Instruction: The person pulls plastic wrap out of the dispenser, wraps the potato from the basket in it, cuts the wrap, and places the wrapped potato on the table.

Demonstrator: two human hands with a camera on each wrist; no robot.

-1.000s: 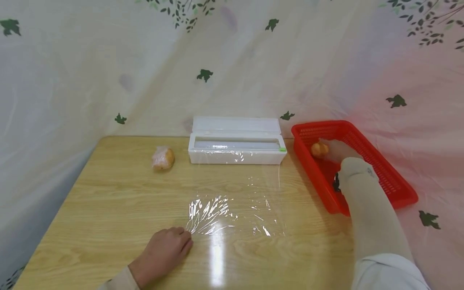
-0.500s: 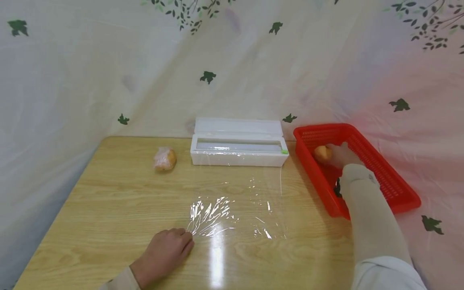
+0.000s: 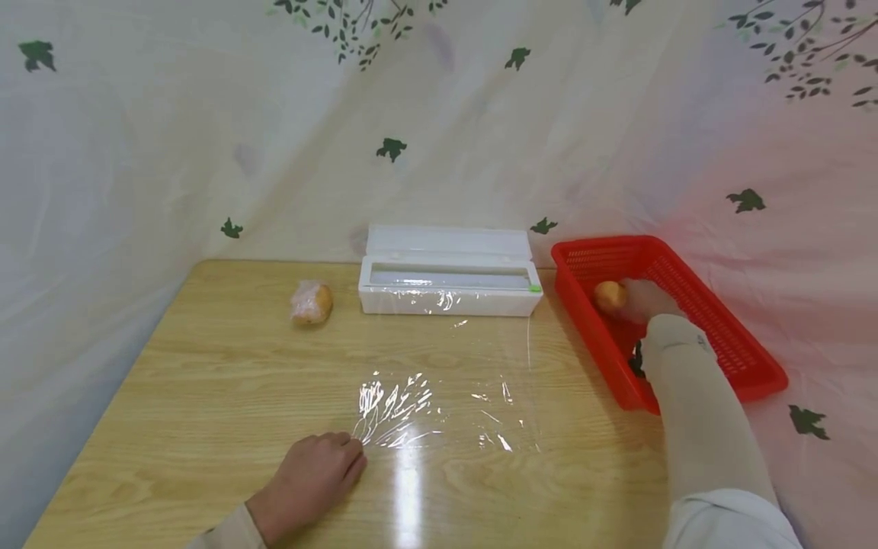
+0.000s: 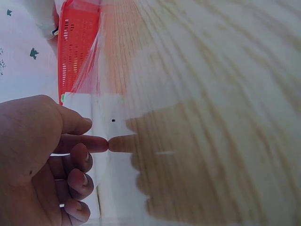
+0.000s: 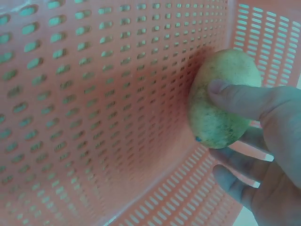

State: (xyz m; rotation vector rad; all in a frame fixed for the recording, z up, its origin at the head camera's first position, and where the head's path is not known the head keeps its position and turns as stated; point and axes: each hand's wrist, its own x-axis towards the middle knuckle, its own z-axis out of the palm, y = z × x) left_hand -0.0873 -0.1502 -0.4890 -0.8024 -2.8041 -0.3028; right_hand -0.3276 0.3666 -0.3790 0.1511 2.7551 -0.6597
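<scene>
Curling round a firm, rounded potato point(image 5: 220, 99) inside the red basket point(image 3: 727, 335), the right hand point(image 3: 641, 296) is gripping its middle while the left hand's point(image 3: 312, 480) loosely curled grip is pinning slippery cling film point(image 3: 446, 396) to the surface point(image 3: 206, 381).

The left hand point(image 3: 312, 480) lies low, fingers loosely curled, one fingertip extended. The right hand point(image 3: 641, 299) is stretched forward on a sleeved arm, thumb and fingers curled in a grip.

Right hand point(image 3: 641, 299) partly hides potato point(image 3: 609, 294)
</scene>
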